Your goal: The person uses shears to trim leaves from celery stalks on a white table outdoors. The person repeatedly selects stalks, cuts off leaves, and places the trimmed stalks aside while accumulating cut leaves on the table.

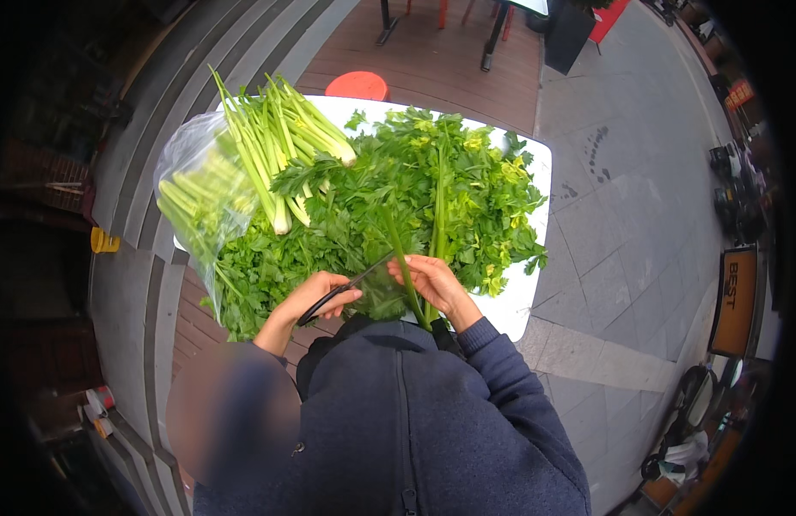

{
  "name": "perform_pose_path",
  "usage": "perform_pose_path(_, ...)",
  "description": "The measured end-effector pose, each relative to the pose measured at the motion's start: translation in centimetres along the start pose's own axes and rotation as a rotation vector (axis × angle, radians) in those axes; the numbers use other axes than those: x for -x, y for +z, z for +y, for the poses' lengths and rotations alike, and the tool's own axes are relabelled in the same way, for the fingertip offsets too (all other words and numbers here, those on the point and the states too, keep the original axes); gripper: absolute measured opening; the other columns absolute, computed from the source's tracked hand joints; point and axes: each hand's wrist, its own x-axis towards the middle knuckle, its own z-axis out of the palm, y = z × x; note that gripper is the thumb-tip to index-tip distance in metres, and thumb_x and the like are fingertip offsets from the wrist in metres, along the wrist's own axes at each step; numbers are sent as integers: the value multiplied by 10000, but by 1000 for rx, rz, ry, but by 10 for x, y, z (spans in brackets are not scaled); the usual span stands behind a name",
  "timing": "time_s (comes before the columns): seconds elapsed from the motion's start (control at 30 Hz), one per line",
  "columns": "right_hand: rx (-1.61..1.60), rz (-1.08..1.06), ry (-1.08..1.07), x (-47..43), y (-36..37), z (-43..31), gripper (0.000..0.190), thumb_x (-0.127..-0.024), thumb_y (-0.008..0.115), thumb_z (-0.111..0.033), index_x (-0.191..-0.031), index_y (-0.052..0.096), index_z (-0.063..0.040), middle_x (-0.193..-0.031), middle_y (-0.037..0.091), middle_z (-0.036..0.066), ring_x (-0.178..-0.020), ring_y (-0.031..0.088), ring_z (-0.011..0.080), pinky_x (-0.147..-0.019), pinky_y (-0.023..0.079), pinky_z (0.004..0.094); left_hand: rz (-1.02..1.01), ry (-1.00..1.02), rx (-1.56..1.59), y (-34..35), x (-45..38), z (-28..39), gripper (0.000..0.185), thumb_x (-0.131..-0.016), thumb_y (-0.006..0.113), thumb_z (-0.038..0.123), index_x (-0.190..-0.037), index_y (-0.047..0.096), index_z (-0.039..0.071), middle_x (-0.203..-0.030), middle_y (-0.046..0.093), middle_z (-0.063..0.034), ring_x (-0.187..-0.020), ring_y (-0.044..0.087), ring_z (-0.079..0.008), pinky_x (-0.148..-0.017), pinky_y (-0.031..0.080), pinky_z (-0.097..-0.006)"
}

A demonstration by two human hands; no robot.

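My left hand [315,293] grips a pair of scissors [327,299] with dark handles, its blades pointing up and right towards a celery stalk [401,251]. That green stalk is in my right hand [437,282], held between thumb and fingers close to the blade tips. Whether the blades touch it, I cannot tell. Leafy celery tops [385,171] are heaped around both hands. Further left lie celery stalks [291,138] stripped of most leaves, their pale root ends towards me. Beside them a clear plastic bag [188,145] holds more cut stalks. Long celery stems [440,200] lie among the leaves ahead of my right hand.
A white table [533,193] carries the celery, with some leaves hanging over its near left edge. Behind it stands a red stool [357,86]. Stone steps [159,122] run along the left, grey paving [623,213] along the right. A dark planter [569,39] stands farther back.
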Motion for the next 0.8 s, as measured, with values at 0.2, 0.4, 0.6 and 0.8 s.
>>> perform_pose_path(0.2, 391, 147, -71, 4, 0, 5, 319, -998, 690, -165, -1255, 606, 4, -1067, 697, 88, -968, 669, 190, -851, 537, 340, 281, 10, 188, 4, -12, -16, 363, -1016, 664, 375, -881, 665, 38, -627, 626, -5, -467, 505, -60, -431, 388, -232)
perform_pose_path(0.4, 1346, 646, -353, 9, -83, 58, 570, -780, 876, -288, -1115, 519, 3, -1106, 558, 210, -1034, 611, 402, -843, 541, 441, 284, -44, 242, 10, -10, -20, 368, -1019, 664, 358, -837, 623, 41, -641, 622, -7, -478, 507, -57, -443, 391, -228)
perform_pose_path(0.6, 1475, 688, -131, 21, -105, 80, 594, -713, 912, -342, -1042, 567, 14, -1025, 676, 217, -993, 678, 394, -841, 553, 455, 197, -56, 305, 29, -23, -25, 333, -1021, 667, 340, -860, 609, 56, -668, 626, 8, -493, 504, -49, -453, 392, -215)
perform_pose_path(0.8, 906, 552, -288, 47, -125, 68, 475, -727, 894, -96, -1042, 548, -12, -991, 709, 135, -947, 721, 264, -796, 575, 384, 120, -52, 297, 34, -26, -10, 283, -1024, 663, 323, -1016, 649, 40, -705, 638, 15, -538, 520, -33, -479, 399, -203)
